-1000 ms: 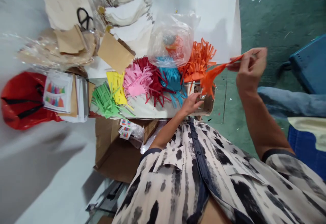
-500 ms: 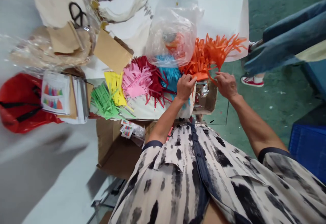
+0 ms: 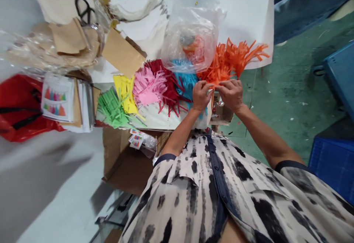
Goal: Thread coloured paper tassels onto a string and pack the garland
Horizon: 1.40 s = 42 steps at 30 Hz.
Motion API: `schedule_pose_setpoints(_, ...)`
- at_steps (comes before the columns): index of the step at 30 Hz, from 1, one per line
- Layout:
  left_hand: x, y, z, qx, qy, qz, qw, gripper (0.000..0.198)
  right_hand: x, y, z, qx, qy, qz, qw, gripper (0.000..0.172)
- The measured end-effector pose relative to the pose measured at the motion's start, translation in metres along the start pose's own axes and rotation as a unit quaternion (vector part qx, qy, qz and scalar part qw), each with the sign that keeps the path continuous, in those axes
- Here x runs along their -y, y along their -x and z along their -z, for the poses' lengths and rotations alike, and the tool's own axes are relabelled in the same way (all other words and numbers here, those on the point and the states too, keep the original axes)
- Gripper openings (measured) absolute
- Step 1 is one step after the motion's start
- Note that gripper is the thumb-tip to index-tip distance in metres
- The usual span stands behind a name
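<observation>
Orange fringed tissue paper (image 3: 221,64) lies at the right end of the table, its strips fanning toward the far right. At its near edge my left hand (image 3: 201,94) pinches the paper between thumb and fingers. Close beside it, my right hand (image 3: 231,93) also has its fingertips closed on the orange paper edge; the exact grip is partly hidden by the fingers. Left of my hands lie blue fringed paper (image 3: 186,84), dark red fringe (image 3: 171,97), pink fringe (image 3: 151,86), yellow fringe (image 3: 125,92) and green fringe (image 3: 112,106).
A clear plastic bag (image 3: 190,25) rests behind the fringes. Brown envelopes (image 3: 123,53), black-handled scissors (image 3: 84,10) and printed packets (image 3: 58,97) are on the left. Below the table edge stands an open cardboard box (image 3: 124,165). A person's jeans (image 3: 306,10) and blue crates (image 3: 332,165) are at right.
My right hand has moved left, from a separate orange strip to the near edge beside my left hand. The person at the right has shifted farther up the view.
</observation>
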State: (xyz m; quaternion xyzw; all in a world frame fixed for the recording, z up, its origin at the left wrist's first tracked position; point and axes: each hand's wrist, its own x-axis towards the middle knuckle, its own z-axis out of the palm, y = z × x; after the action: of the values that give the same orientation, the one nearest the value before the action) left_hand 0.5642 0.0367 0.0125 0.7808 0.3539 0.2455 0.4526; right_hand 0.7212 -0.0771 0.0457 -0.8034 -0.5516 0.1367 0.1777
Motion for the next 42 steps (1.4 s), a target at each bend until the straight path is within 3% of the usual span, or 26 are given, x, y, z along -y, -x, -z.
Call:
schedule_pose_setpoints(2,0.002,0.005,0.005,-0.052,0.026,0.015,0.998,0.027,-0.001,-0.004,0.006,-0.015,0.000,0.009,1.000,0.031)
schedule_pose_setpoints(5,0.007,0.009,0.011,-0.095,0.044,0.025,0.994,0.032,-0.001,-0.011,0.011,-0.053,0.002,0.026,0.998,0.029)
schedule_pose_setpoints(13,0.028,-0.008,0.023,-0.083,-0.001,-0.057,0.995,0.029,0.010,-0.025,0.023,-0.186,-0.007,0.094,0.978,0.024)
schedule_pose_setpoints(17,0.034,-0.016,0.024,-0.078,-0.018,-0.055,0.995,0.035,0.035,-0.035,0.057,-0.189,-0.024,0.101,0.977,0.024)
schedule_pose_setpoints(21,0.033,-0.017,0.028,-0.104,-0.009,-0.016,0.994,0.036,0.064,-0.046,0.107,-0.260,-0.103,0.162,0.946,0.020)
schedule_pose_setpoints(24,0.015,-0.013,0.050,-0.177,0.036,-0.004,0.984,0.041,0.079,-0.047,0.145,-0.260,-0.116,0.155,0.946,0.023)
schedule_pose_setpoints(27,-0.022,-0.008,0.086,-0.238,0.119,-0.046,0.963,0.051,0.085,-0.038,0.165,-0.181,-0.071,0.136,0.971,0.029)
schedule_pose_setpoints(30,-0.063,-0.006,0.112,-0.128,0.142,-0.147,0.970,0.077,0.084,-0.026,0.162,-0.169,-0.088,0.180,0.965,0.028)
schedule_pose_setpoints(31,-0.074,-0.007,0.115,-0.091,0.138,-0.168,0.972,0.077,0.081,-0.022,0.158,-0.181,-0.103,0.192,0.959,0.026)
schedule_pose_setpoints(33,-0.089,-0.011,0.115,-0.038,0.135,-0.192,0.971,0.058,0.073,-0.017,0.151,-0.186,-0.128,0.203,0.953,0.023)
schedule_pose_setpoints(37,-0.100,-0.015,0.107,-0.020,0.151,-0.217,0.964,0.022,0.049,-0.010,0.152,-0.139,-0.140,0.214,0.957,0.031)
schedule_pose_setpoints(42,-0.109,0.015,0.106,-0.043,0.112,-0.228,0.966,0.024,0.037,0.022,0.164,-0.179,-0.092,0.260,0.944,0.015)
